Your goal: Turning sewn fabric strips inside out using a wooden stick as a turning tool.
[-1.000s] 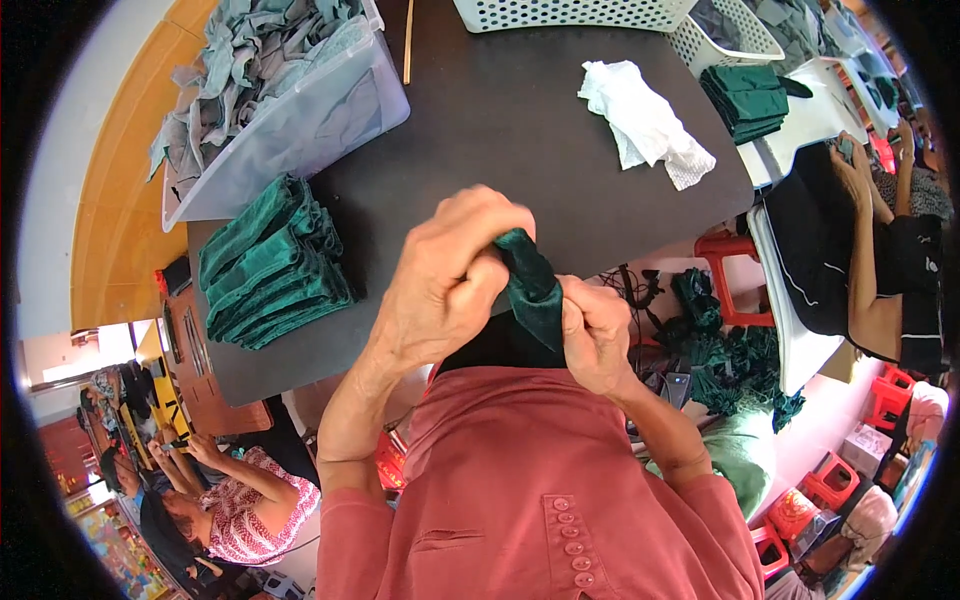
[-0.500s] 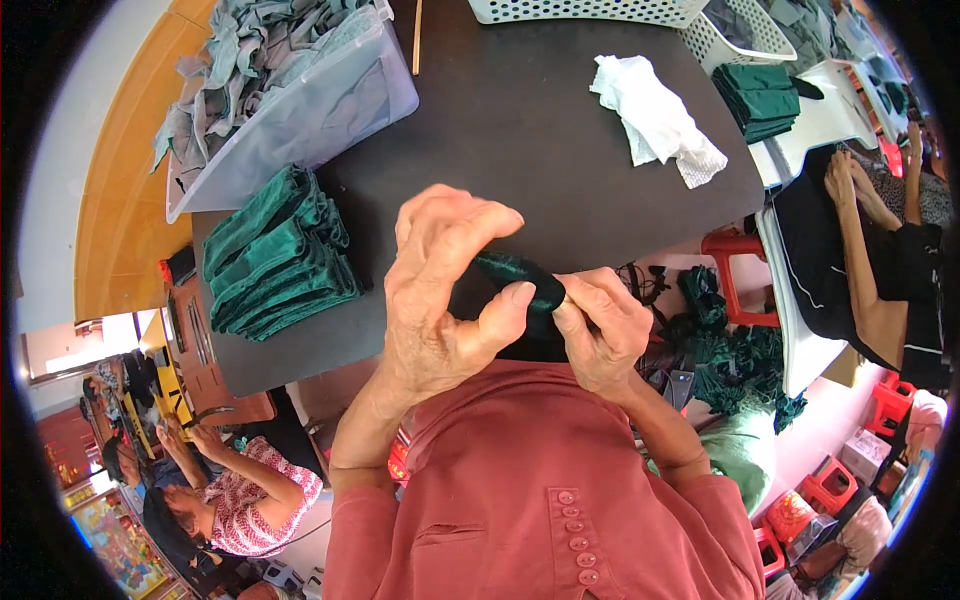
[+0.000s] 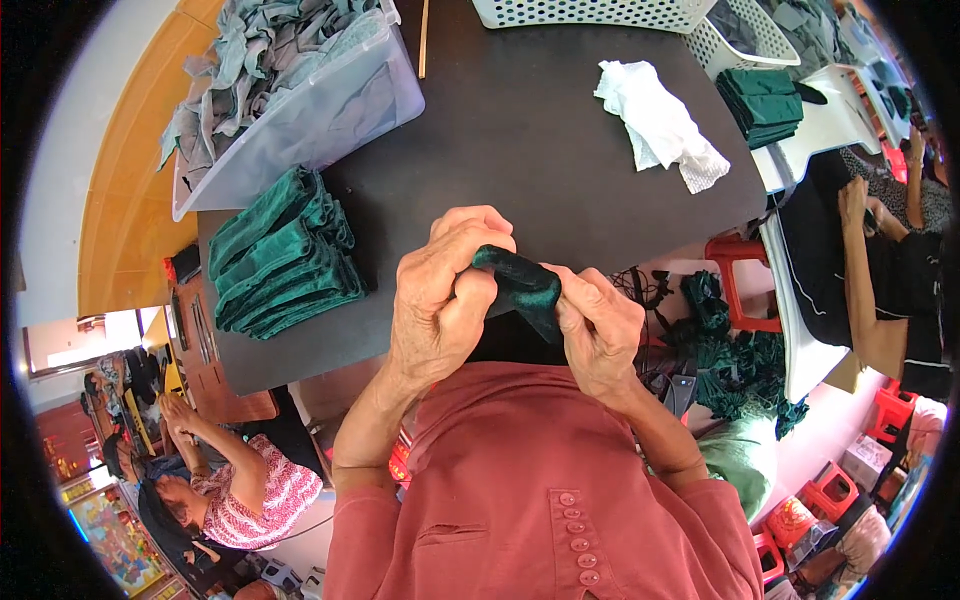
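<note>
Between my two hands, just past the table's near edge, a dark green velvet fabric piece [image 3: 526,284] is held stretched. My left hand [image 3: 450,290] is closed on its left end, thumb and fingers curled round the cloth. The right end is pinched between thumb and fingers of my right hand [image 3: 600,325]. A lower corner of the fabric hangs down between the hands. On the table to the left lies a stack of folded green velvet pieces [image 3: 285,260].
A clear plastic bin [image 3: 310,135] of grey cloth scraps stands at the far left of the dark table [image 3: 500,130]. A crumpled white cloth [image 3: 660,125] lies at right, below a white perforated basket [image 3: 600,12]. Beyond are a red stool [image 3: 740,285] and co-workers on both sides.
My left hand, earlier with fingers raised and spread off the fabric, has closed on its left end. More of the green velvet shows stretched between my hands.
</note>
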Available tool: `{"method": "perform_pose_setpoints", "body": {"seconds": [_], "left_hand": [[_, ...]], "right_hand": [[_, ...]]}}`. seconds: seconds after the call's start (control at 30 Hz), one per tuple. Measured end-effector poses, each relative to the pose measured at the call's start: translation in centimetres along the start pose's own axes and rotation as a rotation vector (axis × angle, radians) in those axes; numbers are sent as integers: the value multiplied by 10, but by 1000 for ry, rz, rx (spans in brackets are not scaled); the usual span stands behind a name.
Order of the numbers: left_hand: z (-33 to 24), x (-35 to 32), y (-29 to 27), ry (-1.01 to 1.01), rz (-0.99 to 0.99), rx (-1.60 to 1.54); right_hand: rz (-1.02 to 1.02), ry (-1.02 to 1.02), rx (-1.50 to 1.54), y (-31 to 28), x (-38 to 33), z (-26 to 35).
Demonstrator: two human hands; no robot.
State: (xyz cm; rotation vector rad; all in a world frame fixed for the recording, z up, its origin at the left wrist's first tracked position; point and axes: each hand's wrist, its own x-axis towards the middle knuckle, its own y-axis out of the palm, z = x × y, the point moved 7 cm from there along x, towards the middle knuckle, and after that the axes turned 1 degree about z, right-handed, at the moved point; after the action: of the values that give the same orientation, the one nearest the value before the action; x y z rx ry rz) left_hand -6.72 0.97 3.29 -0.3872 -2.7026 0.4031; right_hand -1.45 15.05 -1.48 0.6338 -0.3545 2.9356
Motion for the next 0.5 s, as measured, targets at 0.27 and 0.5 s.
{"method": "perform_pose_setpoints", "body": {"seconds": [0.27,0.5], "left_hand": [[12,-3,0,-61,-7,-2],[13,-8,-5,-99,-36,-10]], "right_hand": [[14,1,-2,3,-3,0],[31,5,-187,0,0,7]]}}
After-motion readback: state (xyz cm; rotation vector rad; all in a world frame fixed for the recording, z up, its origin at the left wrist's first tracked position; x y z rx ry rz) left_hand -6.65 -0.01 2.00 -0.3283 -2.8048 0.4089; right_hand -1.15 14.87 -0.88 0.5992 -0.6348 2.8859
